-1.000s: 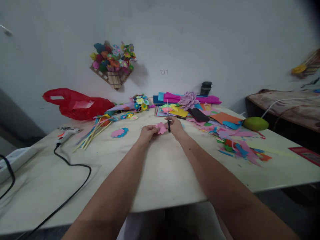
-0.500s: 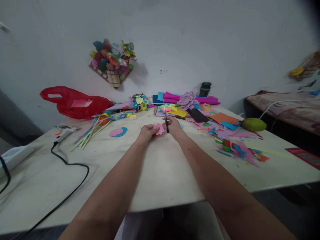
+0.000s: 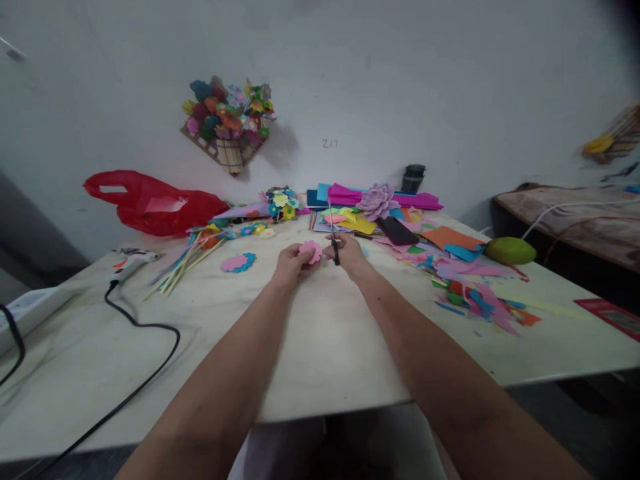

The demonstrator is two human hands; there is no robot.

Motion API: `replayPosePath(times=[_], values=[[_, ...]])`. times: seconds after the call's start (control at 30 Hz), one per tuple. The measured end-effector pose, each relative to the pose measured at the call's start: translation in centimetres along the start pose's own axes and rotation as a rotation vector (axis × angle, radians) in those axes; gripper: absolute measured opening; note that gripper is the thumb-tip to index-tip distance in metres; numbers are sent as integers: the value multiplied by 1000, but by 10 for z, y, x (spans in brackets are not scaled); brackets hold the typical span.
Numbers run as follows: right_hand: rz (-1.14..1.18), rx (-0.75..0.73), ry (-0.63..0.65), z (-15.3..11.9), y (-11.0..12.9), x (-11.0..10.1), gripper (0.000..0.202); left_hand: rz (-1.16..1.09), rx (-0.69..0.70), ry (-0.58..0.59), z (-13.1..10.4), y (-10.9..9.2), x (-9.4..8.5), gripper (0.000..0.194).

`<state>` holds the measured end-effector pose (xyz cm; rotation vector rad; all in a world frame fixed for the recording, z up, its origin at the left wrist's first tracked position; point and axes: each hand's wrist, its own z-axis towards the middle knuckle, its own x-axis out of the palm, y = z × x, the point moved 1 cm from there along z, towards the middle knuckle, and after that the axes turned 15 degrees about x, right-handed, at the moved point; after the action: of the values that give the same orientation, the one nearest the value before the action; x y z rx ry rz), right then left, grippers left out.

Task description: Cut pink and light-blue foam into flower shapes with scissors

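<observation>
Between the thumb and fingers of my left hand is a pink scalloped flower cutout. My right hand is closed around the black handles of a pair of scissors, whose blades point up and away from me. A small gap separates the cutout from the scissors. To the left, a pink scalloped cutout lies overlapping a blue one on the table.
A glue gun with a black cord lies at left, near a red plastic bag and thin stems. Coloured scraps, a dark phone-like slab, a purple flower and a green fruit are on the right.
The pink cutout has moved slightly left and up with my left hand, away from the scissors, and now shows more of its face. My right hand keeps its hold on the scissors.
</observation>
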<state>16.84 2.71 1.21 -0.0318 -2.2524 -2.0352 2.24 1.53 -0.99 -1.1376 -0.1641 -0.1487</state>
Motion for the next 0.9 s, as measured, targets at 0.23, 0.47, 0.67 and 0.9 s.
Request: replayPosePath(times=[0.23, 0.47, 0.67, 0.9], values=[[10, 20, -19, 1, -3, -1, 37, 18, -1, 28, -2, -1, 0, 45], [-31, -33, 30, 5, -6, -1, 33, 51, -24, 96, -2, -1, 3, 45], [-13, -50, -8, 3, -4, 1, 34, 11, -36, 110, -3, -2, 4, 42], [-110, 100, 29, -2, -4, -1, 29, -8, -17, -18, -1, 1, -1, 41]])
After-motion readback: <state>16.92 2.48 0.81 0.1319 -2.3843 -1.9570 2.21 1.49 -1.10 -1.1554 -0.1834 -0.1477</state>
